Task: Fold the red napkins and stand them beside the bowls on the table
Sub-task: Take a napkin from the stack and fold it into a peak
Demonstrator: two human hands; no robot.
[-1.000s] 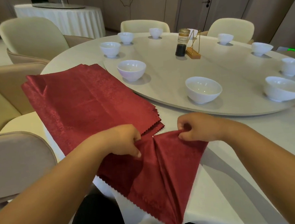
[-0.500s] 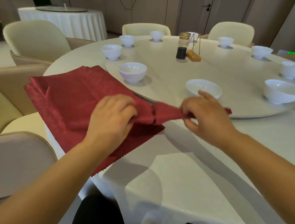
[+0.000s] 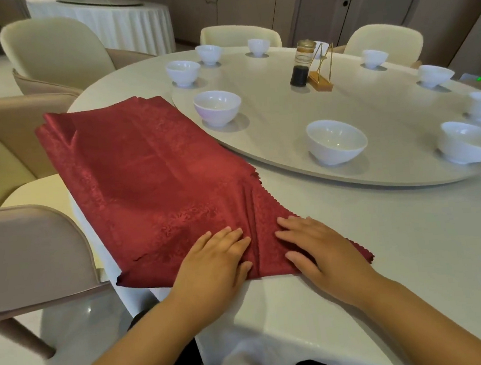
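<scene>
A stack of red napkins (image 3: 145, 167) lies flat on the white table (image 3: 385, 257), running from the near edge towards the far left. At its near end sits a folded red napkin (image 3: 263, 238) with a centre crease. My left hand (image 3: 214, 263) presses flat on the part left of the crease. My right hand (image 3: 317, 245) lies flat on the part right of it. Several white bowls stand on the round turntable (image 3: 299, 104); the nearest bowl (image 3: 336, 142) is beyond my right hand, another bowl (image 3: 216, 107) sits next to the stack.
A dark sauce jar (image 3: 301, 65) and a gold card stand (image 3: 321, 73) occupy the turntable's middle. Beige chairs ring the table; one chair back (image 3: 27, 253) is close at my left. A second clothed table (image 3: 120, 21) stands at the far left.
Both hands lifted the folded napkin up over the stack, then brought it back down at the near edge. They have let go of the pinched cloth and now press flat on it.
</scene>
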